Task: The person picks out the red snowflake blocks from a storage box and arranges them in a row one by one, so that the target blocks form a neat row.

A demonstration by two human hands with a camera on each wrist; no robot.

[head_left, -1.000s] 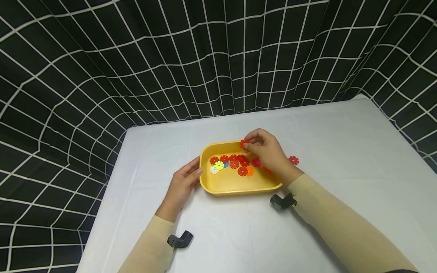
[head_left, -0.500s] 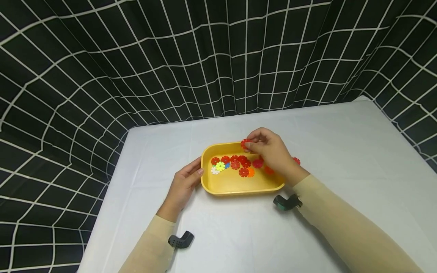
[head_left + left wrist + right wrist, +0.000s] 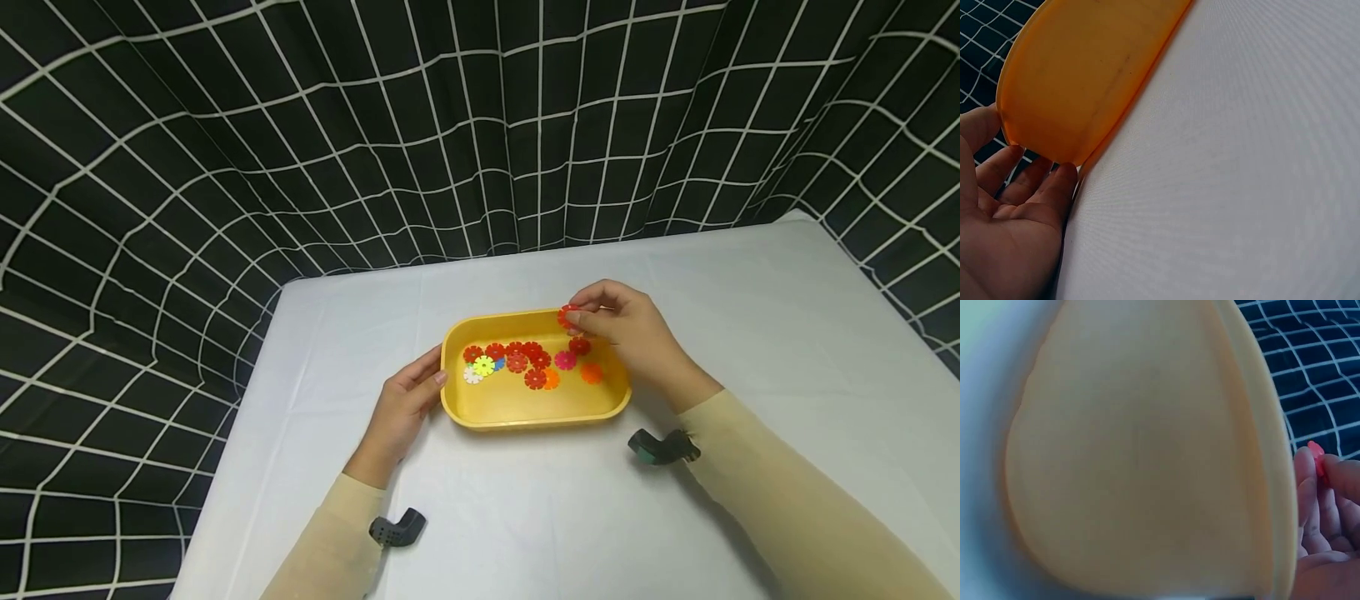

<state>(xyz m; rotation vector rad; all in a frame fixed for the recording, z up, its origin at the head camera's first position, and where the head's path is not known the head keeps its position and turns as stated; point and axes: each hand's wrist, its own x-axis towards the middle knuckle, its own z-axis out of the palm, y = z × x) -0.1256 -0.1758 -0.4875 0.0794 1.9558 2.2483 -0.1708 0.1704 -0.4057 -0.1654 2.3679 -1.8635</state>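
A yellow plastic tray (image 3: 502, 410) holds several notched, flower-shaped plastic discs, mostly red, such as the red disc (image 3: 536, 379) near its middle. My right hand (image 3: 637, 333) is over the tray's far right corner and pinches another red disc (image 3: 567, 316) between thumb and fingers. In the right wrist view, that pinched disc (image 3: 1316, 456) shows edge-on beyond the tray wall (image 3: 1266, 456). At the tray's left end my left hand (image 3: 401, 404) holds the side, thumb at the rim. In the left wrist view its fingertips (image 3: 1066, 172) touch the outer wall.
Inside the tray also lie a yellow-green disc (image 3: 483, 365), a white disc (image 3: 472, 376), a pink disc (image 3: 565, 360) and an orange disc (image 3: 591, 373). The tray stands on a white-covered table (image 3: 352, 350). A black curtain (image 3: 420, 133) with a white grid hangs behind.
My right hand has moved to the right with the red disc in its fingers, uncovering discs at the tray's right end. A disc seen earlier outside the tray is hidden now. The left hand stays put.
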